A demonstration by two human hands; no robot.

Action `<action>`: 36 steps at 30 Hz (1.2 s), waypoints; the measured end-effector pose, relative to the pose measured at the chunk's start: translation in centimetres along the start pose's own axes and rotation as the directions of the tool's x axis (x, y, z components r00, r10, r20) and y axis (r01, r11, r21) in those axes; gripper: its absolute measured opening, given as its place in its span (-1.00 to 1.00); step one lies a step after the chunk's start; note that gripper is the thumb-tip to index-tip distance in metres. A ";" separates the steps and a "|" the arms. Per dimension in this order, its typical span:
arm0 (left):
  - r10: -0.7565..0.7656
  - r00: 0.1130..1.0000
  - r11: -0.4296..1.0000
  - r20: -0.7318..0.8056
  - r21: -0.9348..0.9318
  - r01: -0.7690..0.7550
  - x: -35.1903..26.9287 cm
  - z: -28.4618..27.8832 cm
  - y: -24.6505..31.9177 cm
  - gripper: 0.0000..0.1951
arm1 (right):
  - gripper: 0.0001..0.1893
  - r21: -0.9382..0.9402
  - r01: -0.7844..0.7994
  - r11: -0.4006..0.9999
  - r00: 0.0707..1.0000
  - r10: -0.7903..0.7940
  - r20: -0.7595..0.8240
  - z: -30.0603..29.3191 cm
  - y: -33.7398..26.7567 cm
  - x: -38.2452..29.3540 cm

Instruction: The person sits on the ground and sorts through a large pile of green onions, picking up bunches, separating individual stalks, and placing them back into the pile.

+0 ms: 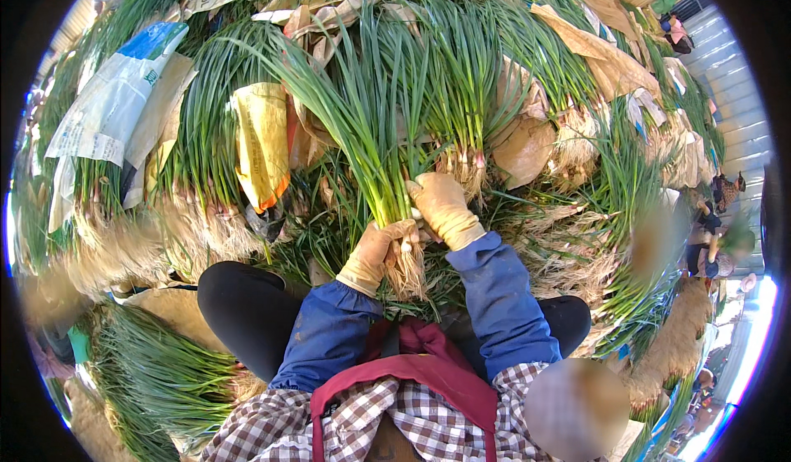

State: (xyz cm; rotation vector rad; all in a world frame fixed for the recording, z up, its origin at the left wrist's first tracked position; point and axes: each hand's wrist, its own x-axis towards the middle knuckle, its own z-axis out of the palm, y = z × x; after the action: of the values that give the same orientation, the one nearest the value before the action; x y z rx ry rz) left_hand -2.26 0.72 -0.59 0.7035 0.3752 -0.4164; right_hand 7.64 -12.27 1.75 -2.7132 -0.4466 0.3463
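A bunch of leafy green garlic (364, 141) is held upright before my lap, its leaves fanning away from me and its pale roots (406, 277) hanging down. My left hand (374, 249), in a tan work glove, is wrapped around the bulb end from the left. On the right, my gloved right hand (446, 205) rests against the lower stems, its fingertips partly hidden behind them. Whether it grips any stalks firmly cannot be told. Loose green leaves (315, 239) lie on the ground beneath and around the bunch.
Standing bundles (460, 91) of the same plants line the far side. Plastic sacking (117, 97) and a yellow bag piece (262, 141) lie among them. Loose rooted stalks (562, 246) spread at right; another pile (173, 363) is at lower left. People (707, 239) sit at far right.
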 end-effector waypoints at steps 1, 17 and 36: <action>-0.011 0.999 1.000 -0.031 0.026 0.012 -0.1 0.0 0.0 -0.83 | -0.65 -0.007 -0.003 1.000 1.000 0.003 -0.015 0.8 -0.5 0.0; 0.205 0.960 0.845 0.189 -0.530 -0.076 -3.2 0.4 3.4 -0.60 | -0.49 0.080 -0.242 0.967 0.850 0.252 -0.462 -0.5 7.4 6.1; 0.263 0.896 0.905 0.359 -0.413 -0.100 -3.8 1.4 5.4 -0.75 | -0.75 0.590 0.297 0.751 0.239 0.540 -0.807 -21.2 23.9 -20.4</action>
State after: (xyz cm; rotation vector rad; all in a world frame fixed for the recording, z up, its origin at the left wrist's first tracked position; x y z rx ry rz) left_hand -2.60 4.37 5.10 0.2487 -0.0144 -0.2843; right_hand 1.33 -47.18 15.15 -1.6774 0.2954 -1.0207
